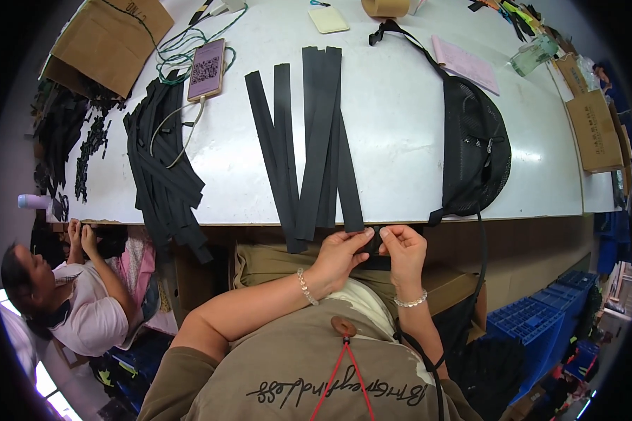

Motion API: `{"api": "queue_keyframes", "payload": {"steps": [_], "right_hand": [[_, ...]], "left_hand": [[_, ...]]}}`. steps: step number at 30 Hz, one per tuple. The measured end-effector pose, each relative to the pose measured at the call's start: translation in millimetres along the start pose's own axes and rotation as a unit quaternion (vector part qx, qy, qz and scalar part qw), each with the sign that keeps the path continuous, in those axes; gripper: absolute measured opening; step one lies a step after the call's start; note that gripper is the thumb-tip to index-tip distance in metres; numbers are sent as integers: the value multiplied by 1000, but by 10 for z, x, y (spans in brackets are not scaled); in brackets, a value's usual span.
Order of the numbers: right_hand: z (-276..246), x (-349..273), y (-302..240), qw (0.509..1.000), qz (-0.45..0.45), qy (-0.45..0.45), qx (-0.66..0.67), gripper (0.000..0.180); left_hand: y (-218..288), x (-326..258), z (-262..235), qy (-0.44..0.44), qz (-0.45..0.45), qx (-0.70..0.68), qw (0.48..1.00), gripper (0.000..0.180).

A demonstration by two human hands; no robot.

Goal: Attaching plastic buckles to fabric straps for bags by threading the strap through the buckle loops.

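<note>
Just off the table's front edge, my left hand (340, 257) and my right hand (404, 254) face each other, fingertips closed on a small black piece (373, 243). It looks like a strap end or a buckle, though the fingers cover most of it. Above my left hand, black flat straps (321, 140) lie fanned out on the table, and the end of one reaches close to my left fingertips. A thicker heap of similar black straps (163, 154) lies further left, its ends hanging over the edge.
A black mesh bag (476, 151) lies right on the white table (400, 140), its strap hanging over the edge. A phone (206, 70) with a cable rests on the left heap. A paper bag (109, 42) stands far left. Another person (84, 295) sits at left; blue crates (534, 319) stand right.
</note>
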State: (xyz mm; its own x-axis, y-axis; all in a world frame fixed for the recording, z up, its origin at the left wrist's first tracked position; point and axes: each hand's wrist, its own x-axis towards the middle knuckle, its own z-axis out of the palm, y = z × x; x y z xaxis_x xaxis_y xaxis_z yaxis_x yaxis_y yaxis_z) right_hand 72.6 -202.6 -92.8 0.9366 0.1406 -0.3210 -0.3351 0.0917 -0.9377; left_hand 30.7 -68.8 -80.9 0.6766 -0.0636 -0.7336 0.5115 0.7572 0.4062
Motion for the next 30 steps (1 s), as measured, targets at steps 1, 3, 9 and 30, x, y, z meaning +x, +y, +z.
{"api": "queue_keyframes", "payload": {"steps": [1, 3, 9, 30], "right_hand": [[13, 2, 4, 1000, 2, 1, -1, 6], [48, 8, 6, 999, 7, 21, 35, 6], [134, -35, 76, 994, 2, 49, 100, 3], [58, -293, -625, 988, -105, -110, 36, 11]], "left_hand": [[6, 5, 9, 0, 2, -4, 1000, 6], [14, 15, 27, -1, 3, -9, 1000, 7], [-14, 75, -4, -11, 13, -25, 1000, 8], [393, -482, 140, -152, 113, 138, 972, 9]]}}
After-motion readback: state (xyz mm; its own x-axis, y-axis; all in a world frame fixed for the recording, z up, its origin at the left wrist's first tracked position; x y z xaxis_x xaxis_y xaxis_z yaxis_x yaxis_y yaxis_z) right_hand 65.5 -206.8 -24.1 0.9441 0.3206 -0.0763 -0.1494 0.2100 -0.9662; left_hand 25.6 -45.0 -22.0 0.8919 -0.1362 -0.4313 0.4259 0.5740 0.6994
